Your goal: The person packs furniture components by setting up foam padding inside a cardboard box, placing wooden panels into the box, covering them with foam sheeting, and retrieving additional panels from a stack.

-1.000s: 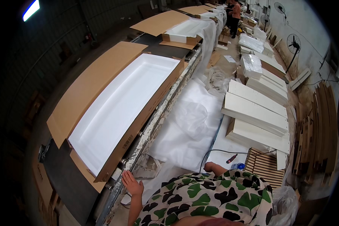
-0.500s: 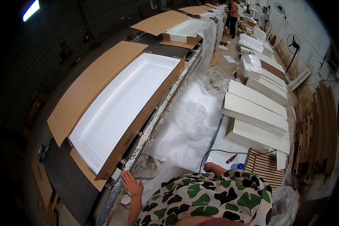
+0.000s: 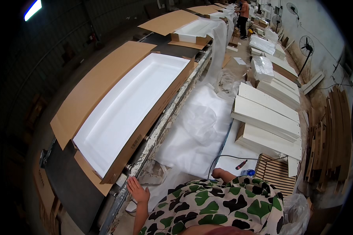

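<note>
My left hand [image 3: 138,190] lies open, fingers stretched out, on the worn metal side rail [image 3: 147,156] of a conveyor. Just beyond it on the dark belt [image 3: 72,184] sits a long open carton [image 3: 145,121], its brown flap [image 3: 102,86] folded out to the left. White foam sheet [image 3: 125,113] lines the carton inside. My right hand [image 3: 223,174] is at the edge of the white work surface, close to a black cable [image 3: 212,164]; its fingers are mostly hidden. Near it lie a red-and-black cutter [image 3: 241,164] and a blue-capped clear item [image 3: 248,172].
White foam sheets [image 3: 188,133] spread between conveyor and bench. Stacked white panels [image 3: 266,113] stand to the right, beside a slatted wooden rack [image 3: 276,172]. Another open carton [image 3: 192,33] lies farther up the belt. A person [image 3: 244,17] stands far off; fans [image 3: 306,46] line the wall.
The cartons have shifted slightly farther along the belt, away from me. Both of my hands stay in nearly the same place.
</note>
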`<act>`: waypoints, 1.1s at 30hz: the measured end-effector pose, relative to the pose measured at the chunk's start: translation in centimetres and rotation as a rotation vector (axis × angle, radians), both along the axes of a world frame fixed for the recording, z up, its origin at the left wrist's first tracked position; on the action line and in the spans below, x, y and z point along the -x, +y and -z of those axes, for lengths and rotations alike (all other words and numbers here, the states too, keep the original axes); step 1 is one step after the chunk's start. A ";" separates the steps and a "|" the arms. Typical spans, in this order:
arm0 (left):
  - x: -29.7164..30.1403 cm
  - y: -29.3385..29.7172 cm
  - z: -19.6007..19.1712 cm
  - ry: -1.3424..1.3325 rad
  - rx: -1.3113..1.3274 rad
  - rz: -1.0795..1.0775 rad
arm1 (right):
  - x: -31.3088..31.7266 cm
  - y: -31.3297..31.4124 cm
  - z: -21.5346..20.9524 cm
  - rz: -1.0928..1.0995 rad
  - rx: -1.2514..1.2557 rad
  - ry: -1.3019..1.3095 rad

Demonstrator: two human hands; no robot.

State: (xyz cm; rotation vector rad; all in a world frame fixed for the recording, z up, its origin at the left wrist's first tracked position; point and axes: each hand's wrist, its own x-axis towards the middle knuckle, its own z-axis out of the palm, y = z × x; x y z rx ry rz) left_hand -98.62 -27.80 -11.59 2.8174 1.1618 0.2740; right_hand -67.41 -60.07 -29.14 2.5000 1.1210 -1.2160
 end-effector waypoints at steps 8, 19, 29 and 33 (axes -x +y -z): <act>0.0 0.0 -0.1 0.009 0.000 0.000 | 0.2 0.1 -0.3 0.008 0.007 0.007; 0.2 -0.1 -0.1 -0.002 0.006 0.002 | 0.5 -0.2 -0.1 0.012 -0.003 0.008; 0.2 -0.1 -0.5 -0.009 0.012 0.008 | 0.3 -0.2 1.4 0.021 -0.026 -0.003; 0.2 -0.1 -0.2 -0.015 0.012 0.019 | 0.5 0.0 0.0 0.081 -0.020 0.016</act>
